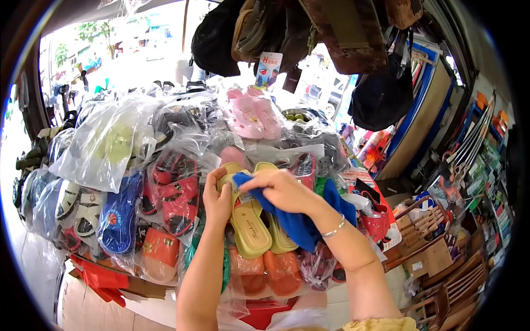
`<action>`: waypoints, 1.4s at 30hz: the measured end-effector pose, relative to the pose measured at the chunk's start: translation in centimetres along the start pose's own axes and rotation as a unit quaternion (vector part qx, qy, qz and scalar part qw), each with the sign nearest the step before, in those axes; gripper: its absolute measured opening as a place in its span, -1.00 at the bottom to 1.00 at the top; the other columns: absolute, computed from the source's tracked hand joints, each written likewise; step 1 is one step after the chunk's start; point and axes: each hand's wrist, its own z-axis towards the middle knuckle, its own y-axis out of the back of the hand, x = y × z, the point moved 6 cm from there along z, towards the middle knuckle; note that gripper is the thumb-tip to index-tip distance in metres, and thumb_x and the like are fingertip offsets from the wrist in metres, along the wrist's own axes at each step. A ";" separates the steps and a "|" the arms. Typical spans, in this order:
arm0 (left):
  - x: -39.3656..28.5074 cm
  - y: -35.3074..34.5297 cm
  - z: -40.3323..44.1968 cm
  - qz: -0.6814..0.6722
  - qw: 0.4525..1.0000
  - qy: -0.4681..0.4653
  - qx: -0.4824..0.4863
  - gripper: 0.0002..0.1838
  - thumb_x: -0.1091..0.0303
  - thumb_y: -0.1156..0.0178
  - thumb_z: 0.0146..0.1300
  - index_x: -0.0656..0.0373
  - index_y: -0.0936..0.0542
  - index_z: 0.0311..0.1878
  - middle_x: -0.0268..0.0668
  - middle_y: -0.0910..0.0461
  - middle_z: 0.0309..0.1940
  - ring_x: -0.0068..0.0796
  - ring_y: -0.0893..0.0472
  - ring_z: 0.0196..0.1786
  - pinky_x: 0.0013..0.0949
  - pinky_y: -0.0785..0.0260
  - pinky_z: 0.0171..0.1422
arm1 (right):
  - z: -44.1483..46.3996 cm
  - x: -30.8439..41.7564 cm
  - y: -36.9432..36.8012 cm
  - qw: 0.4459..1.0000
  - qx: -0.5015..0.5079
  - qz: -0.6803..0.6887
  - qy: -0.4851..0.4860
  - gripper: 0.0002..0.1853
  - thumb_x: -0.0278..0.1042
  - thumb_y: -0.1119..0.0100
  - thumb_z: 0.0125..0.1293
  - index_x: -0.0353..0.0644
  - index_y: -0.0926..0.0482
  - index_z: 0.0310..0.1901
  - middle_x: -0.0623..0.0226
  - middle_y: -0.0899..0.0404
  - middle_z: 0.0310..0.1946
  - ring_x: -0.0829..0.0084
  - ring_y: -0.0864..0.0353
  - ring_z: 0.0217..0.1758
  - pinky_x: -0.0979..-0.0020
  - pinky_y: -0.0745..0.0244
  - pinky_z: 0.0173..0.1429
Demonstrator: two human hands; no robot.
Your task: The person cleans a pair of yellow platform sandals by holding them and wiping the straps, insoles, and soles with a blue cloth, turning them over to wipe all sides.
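Observation:
A pair of yellow sandals [251,229] lies over the pile of wrapped footwear, soles' printed insides facing up. My left hand [217,193] grips the upper part of the left sandal, fingers wrapped round its edge. A blue cloth [292,220] is pinched in my right hand [279,190], its front end against the sandal's strap and the rest hanging down to the right. Orange slippers [281,270] in clear plastic are below the sandals. Pink clogs [253,115] rest behind my hands.
Plastic-wrapped slippers, among them a blue pair [118,218] and red ones [175,193], cover the stall. Black caps [381,96] and bags [345,33] hang overhead. Wooden chairs [458,292] and a cardboard box [430,259] are at the right.

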 end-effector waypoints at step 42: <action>1.0 -0.3 0.3 -0.029 0.999 0.021 0.010 -0.65 0.53 -0.09 0.24 0.34 -0.57 0.10 -0.10 -0.64 0.02 -0.31 -0.61 0.09 -0.32 -0.39 0.27 | -8.4 -4.8 3.3 0.973 -0.201 -0.116 0.010 -0.61 -0.55 -0.13 0.30 -0.17 -0.61 0.17 -0.08 -0.61 0.02 -0.05 -0.51 0.22 0.15 -0.39 0.33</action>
